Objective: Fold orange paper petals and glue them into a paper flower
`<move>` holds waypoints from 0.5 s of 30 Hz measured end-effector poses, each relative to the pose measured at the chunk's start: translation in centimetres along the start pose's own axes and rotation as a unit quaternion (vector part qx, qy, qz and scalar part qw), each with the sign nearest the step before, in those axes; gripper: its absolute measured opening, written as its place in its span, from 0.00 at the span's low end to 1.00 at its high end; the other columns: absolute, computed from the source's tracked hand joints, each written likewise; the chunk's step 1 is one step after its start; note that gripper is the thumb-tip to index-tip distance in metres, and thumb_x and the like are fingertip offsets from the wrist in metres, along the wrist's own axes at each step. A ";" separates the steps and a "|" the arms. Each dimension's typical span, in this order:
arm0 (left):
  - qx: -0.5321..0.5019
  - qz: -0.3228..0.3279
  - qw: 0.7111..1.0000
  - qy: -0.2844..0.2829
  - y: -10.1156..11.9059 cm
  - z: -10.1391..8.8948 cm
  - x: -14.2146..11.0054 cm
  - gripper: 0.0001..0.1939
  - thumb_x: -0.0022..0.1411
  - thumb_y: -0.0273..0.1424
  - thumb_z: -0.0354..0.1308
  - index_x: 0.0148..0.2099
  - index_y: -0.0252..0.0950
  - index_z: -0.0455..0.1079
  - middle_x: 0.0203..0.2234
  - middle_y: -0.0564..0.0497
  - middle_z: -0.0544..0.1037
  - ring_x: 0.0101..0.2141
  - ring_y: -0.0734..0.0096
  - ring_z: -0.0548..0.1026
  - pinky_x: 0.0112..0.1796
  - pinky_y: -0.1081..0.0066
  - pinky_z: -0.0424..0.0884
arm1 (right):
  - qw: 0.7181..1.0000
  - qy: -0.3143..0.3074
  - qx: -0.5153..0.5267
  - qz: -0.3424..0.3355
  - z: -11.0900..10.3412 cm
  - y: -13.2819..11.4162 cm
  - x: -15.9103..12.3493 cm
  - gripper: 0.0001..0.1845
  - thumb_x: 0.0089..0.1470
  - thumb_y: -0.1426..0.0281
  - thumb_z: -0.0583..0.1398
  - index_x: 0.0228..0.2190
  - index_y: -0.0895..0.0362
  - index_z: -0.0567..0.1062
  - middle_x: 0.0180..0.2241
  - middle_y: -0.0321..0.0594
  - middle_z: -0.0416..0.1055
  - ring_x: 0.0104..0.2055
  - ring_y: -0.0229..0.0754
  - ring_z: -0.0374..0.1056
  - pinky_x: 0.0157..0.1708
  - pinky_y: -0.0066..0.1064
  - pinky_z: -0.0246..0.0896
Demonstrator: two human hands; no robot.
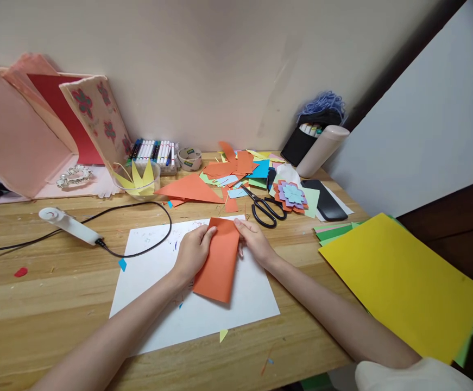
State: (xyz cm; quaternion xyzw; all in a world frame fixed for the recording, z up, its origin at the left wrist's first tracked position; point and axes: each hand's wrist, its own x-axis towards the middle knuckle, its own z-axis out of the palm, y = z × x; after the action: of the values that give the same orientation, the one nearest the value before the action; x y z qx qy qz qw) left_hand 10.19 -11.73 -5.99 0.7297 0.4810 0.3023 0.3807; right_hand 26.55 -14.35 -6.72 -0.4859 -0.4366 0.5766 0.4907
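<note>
Pale sleeve, lower right, its bare forearm ending in the right hand, thumb and fingers pinching the upper right edge of one folded orange paper. Left hand likewise pinching the paper's left edge, over a marked white sheet on the wooden counter. Around: black-handled scissors and orange scraps just beyond, yellow sheet at right.

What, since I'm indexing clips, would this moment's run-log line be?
left hand: holds orange paper, left edge | right hand: holds its top right | orange paper: over white sheet | scissors: unheld, beyond right hand
</note>
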 end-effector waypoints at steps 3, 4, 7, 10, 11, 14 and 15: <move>-0.007 -0.003 1.000 0.005 0.1 -0.1 0.1 0.18 0.62 0.39 0.44 0.23 0.37 0.56 0.18 0.55 0.65 0.22 0.73 0.61 0.26 0.74 0.55 | 0.999 -0.037 -0.009 0.021 -0.1 -0.3 0.0 0.23 0.51 0.50 0.53 0.25 0.59 0.65 0.17 0.33 0.66 0.14 0.33 0.62 0.13 0.24 0.58; -0.010 -0.004 1.000 0.005 0.1 -0.1 0.1 0.18 0.62 0.39 0.44 0.23 0.37 0.56 0.18 0.55 0.65 0.22 0.73 0.61 0.26 0.74 0.55 | 0.998 -0.049 -0.017 0.021 -0.1 -0.3 0.0 0.22 0.50 0.51 0.55 0.26 0.59 0.66 0.18 0.33 0.66 0.16 0.33 0.63 0.14 0.24 0.59; -0.014 -0.005 1.000 0.004 0.1 -0.1 0.0 0.18 0.62 0.39 0.44 0.23 0.37 0.56 0.19 0.55 0.65 0.22 0.73 0.61 0.26 0.73 0.55 | 0.999 -0.047 -0.022 0.006 -0.1 -0.4 -0.1 0.20 0.49 0.53 0.57 0.26 0.59 0.67 0.20 0.33 0.66 0.17 0.32 0.62 0.17 0.24 0.59; -0.021 -0.006 1.000 0.002 0.1 -0.1 -0.1 0.17 0.62 0.39 0.43 0.24 0.36 0.57 0.19 0.55 0.66 0.23 0.73 0.62 0.26 0.73 0.55 | 0.999 -0.030 -0.013 0.002 -0.1 -0.5 -0.2 0.21 0.52 0.53 0.54 0.26 0.60 0.69 0.21 0.34 0.67 0.21 0.34 0.64 0.20 0.26 0.61; -0.026 -0.009 1.000 0.005 0.1 -0.1 -0.1 0.17 0.62 0.40 0.43 0.24 0.36 0.58 0.20 0.54 0.66 0.23 0.72 0.62 0.26 0.73 0.55 | 0.999 -0.038 -0.017 0.002 -0.1 -0.5 -0.3 0.20 0.52 0.54 0.55 0.28 0.60 0.69 0.23 0.35 0.68 0.23 0.35 0.65 0.22 0.26 0.62; -0.041 -0.022 0.999 0.019 0.2 -0.2 -0.1 0.17 0.62 0.40 0.43 0.25 0.36 0.58 0.20 0.54 0.66 0.23 0.72 0.62 0.26 0.73 0.56 | 0.995 -0.081 -0.055 0.020 -0.1 -0.5 -0.3 0.18 0.49 0.57 0.59 0.33 0.60 0.72 0.29 0.38 0.72 0.29 0.38 0.68 0.29 0.28 0.63; -0.042 -0.025 0.999 0.025 0.3 -0.2 -0.1 0.17 0.62 0.39 0.43 0.24 0.36 0.58 0.20 0.55 0.66 0.23 0.73 0.62 0.26 0.74 0.56 | 0.994 -0.086 -0.069 0.024 -0.2 -0.5 -0.3 0.18 0.49 0.58 0.60 0.34 0.61 0.72 0.31 0.39 0.72 0.31 0.38 0.68 0.31 0.29 0.62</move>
State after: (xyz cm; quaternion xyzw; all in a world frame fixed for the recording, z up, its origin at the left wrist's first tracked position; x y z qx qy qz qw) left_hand 10.08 -11.85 -5.67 0.6932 0.4950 0.3308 0.4063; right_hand 26.78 -14.55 -6.24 -0.4777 -0.5042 0.5963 0.4024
